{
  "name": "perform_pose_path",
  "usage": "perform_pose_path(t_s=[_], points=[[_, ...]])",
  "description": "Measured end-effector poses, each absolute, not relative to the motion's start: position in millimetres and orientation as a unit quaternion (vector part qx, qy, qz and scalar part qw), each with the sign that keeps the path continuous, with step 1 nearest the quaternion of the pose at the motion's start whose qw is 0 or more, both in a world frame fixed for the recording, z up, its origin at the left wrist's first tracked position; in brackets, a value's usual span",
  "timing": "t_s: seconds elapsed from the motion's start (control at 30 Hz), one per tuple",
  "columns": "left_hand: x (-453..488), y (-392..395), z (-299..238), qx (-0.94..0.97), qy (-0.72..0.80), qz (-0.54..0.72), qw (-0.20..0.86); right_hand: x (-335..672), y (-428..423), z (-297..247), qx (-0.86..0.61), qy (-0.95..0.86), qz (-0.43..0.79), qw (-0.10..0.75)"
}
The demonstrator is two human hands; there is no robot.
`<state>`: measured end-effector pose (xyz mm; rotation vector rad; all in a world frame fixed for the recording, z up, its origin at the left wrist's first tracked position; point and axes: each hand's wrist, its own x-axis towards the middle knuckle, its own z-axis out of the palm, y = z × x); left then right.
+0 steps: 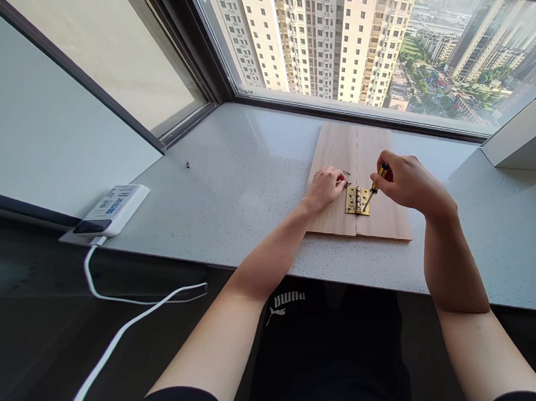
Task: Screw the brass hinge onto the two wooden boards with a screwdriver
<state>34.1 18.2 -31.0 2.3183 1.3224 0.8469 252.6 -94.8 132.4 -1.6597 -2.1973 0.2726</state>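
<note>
A brass hinge [352, 201] lies open across the seam between two light wooden boards [330, 219], one leaf on each. My right hand [408, 180] is closed round the handle of a yellow-and-black screwdriver [374, 186]. The shaft slants down to the left, its tip at the lower part of the hinge's right leaf. Resting on the left board, my left hand [327, 187] has its fingers pinched beside the hinge's top left corner. What looks like a small screw [348, 183] shows at those fingertips. Another small screw [346, 172] lies on the board just above.
The boards rest on a speckled white sill [232, 186] below a window. At the left edge sits a white power strip [113, 210] with a white cable [118, 336] hanging down. A small dark object [187, 165] lies on the sill; a white box [526, 134] stands at right.
</note>
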Motion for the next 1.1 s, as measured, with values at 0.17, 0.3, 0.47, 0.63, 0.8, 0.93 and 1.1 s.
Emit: perform_pose_path(t_s=[0.17, 0.3, 0.47, 0.63, 0.8, 0.93, 1.1], points=[[34, 17, -31, 0.814, 0.462, 0.305, 0.178, 252, -97, 134, -0.587, -0.784, 0.094, 0.178], [36, 15, -28, 0.806, 0.461, 0.327, 0.176, 250, -98, 133, -0.579, -0.791, 0.089, 0.178], [39, 15, -24, 0.79, 0.476, 0.347, 0.171, 249, -99, 133, -0.573, -0.796, 0.083, 0.176], [40, 15, -22, 0.785, 0.475, 0.363, 0.166, 244, -99, 130, -0.566, -0.799, 0.088, 0.183], [40, 14, -23, 0.782, 0.471, 0.375, 0.158, 243, -98, 128, -0.579, -0.792, 0.079, 0.177], [41, 14, -23, 0.779, 0.471, 0.382, 0.158, 247, -99, 131, -0.578, -0.788, 0.089, 0.193], [41, 15, -23, 0.781, 0.472, 0.376, 0.159, 250, -101, 134, -0.579, -0.788, 0.088, 0.191]])
